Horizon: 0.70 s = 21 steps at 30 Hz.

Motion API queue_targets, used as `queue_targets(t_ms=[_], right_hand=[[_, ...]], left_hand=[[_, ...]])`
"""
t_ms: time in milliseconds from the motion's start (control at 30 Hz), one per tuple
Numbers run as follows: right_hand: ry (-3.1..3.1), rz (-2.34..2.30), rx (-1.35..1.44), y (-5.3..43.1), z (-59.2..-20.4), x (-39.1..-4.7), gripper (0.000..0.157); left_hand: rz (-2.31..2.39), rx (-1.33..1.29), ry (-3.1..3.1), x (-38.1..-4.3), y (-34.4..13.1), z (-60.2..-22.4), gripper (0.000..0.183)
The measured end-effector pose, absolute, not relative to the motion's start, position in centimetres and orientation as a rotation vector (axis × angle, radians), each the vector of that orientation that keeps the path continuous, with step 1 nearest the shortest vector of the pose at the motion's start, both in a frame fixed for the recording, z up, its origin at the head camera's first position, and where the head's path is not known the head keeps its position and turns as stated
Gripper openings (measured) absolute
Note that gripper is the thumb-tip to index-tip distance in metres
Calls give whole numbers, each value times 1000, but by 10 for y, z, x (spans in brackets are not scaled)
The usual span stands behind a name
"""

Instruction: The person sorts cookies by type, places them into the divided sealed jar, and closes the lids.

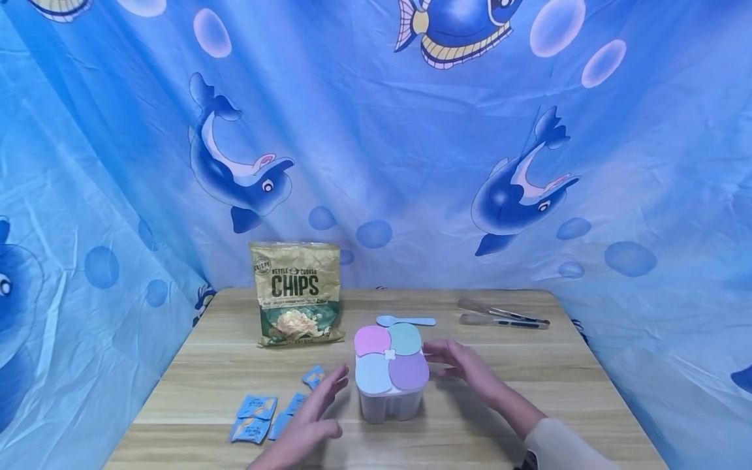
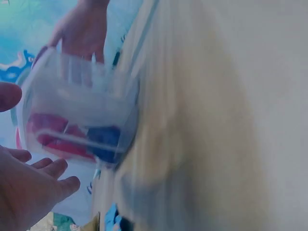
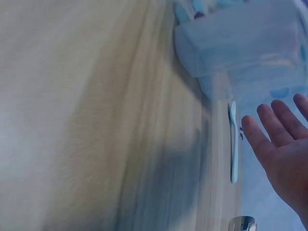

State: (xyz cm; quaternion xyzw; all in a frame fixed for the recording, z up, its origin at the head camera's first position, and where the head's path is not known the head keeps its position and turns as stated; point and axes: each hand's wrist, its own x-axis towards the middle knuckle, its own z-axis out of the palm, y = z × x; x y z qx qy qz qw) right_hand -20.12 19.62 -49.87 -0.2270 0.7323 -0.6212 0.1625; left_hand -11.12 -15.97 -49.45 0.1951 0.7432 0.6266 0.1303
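A clear plastic box [image 1: 390, 406] stands on the wooden table, topped by a lid with pink, green, light blue and purple petal-shaped flaps [image 1: 409, 371]. Through its wall, the left wrist view shows red packets [image 2: 55, 134] and a dark blue one [image 2: 103, 142]. On the box's left side my left hand [image 1: 314, 421] is held with fingers extended, a small gap away. My right hand [image 1: 467, 369] is at the other side, its fingers stretched toward the lid's edge; whether the fingertips touch the box I cannot tell. Neither hand grips anything.
Several small blue packets [image 1: 256, 408] lie left of the box, partly behind my left hand. A chips bag [image 1: 298, 294] stands at the back left. Behind the box lies a light blue spoon [image 1: 414, 321]. Two clear-ended utensils [image 1: 502, 320] rest at the back right. A patterned blue curtain [image 1: 382, 163] hangs behind.
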Motion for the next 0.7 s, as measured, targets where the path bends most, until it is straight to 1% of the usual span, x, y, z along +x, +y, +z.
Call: queue_targets(t_ms=[100,267,400,700], right_hand=[[2068,-1833,-620,191,-502,-214,71],[2098,-1866,-544,180,-506,-226,77],[2139,-1838,-498,171,-508,-229,81],[2120,-1848,-446,163,-510,-225,82]], left_hand=[[1825,579,2159,-95,-157,-497,95],[1778,496,2192,-81,-145,-501,93],[1737,483,2231,-77,-139,-502,96],[1790,491,2161,-77,-133,-506,100]])
